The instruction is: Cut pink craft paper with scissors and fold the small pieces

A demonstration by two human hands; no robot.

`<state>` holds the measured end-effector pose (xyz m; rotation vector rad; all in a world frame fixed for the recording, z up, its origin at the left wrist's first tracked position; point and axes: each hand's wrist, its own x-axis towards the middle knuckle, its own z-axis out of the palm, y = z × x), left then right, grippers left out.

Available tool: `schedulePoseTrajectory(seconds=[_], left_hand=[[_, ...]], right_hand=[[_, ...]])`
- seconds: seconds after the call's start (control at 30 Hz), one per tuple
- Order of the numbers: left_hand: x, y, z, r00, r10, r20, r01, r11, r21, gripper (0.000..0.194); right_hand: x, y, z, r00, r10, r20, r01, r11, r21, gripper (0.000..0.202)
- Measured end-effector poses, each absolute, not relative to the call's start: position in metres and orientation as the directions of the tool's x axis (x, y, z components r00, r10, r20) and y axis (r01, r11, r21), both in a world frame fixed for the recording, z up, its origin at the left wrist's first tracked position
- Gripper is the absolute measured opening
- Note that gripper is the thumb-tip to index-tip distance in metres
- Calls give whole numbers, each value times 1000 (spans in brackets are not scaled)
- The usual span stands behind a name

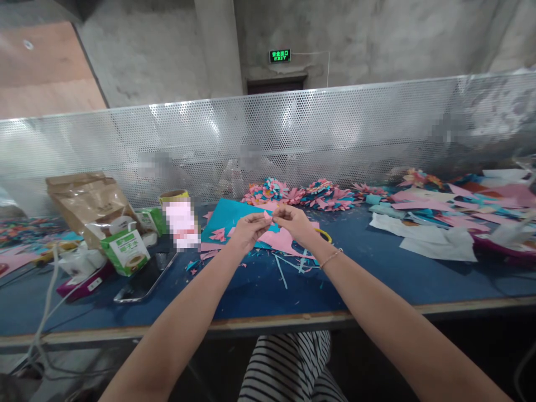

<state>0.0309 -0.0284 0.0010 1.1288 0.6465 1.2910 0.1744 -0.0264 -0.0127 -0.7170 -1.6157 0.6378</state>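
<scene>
Both my hands meet over the middle of the blue table. My left hand [252, 230] pinches a small piece of pink paper [267, 216] between its fingertips. Against the same piece, my right hand [292, 221] has its fingers closed, and I cannot make out exactly how they grip it. Beneath the hands lie a sheet of blue paper [221, 215] and a larger piece of pink paper [280, 240]. A yellow ring-shaped handle [324, 234] shows just right of my right wrist. Thin light-blue paper strips [281, 272] and pink scraps are scattered nearer to me.
Clusters of pink and blue paper [320, 195] line the back, before a perforated metal screen [293, 139]. Left stand a brown paper bag [90, 204], a green-and-white box [125, 251], a cup [180, 218] and a phone [144, 279]. Paper sheets [435, 240] pile up right.
</scene>
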Motion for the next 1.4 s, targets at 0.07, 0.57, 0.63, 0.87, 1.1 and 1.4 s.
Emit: schedulePoseTrajectory(seconds=[0.07, 0.57, 0.63, 0.87, 1.1, 1.4], left_hand=[[31, -28, 1, 223, 952, 211, -389, -112, 915, 24], [30, -29, 0, 246, 943, 226, -344, -133, 930, 27], [30, -28, 0, 258, 938, 232, -344, -135, 929, 26], [31, -30, 0, 284, 928, 240, -358, -129, 925, 21], [30, -31, 2, 259, 934, 247, -440, -113, 891, 18], [29, -30, 3, 239, 947, 215, -445, -90, 891, 17]], right_hand=[[174, -28, -12, -126, 746, 654, 112, 666, -737, 13], [176, -33, -7, -192, 730, 657, 239, 684, -690, 11], [176, -33, -7, -188, 734, 652, 251, 678, -691, 11], [174, -34, -9, -198, 743, 639, 165, 668, -726, 10], [174, -36, -9, -236, 739, 631, 103, 665, -740, 12], [173, -38, -6, -176, 716, 676, 164, 699, -697, 17]])
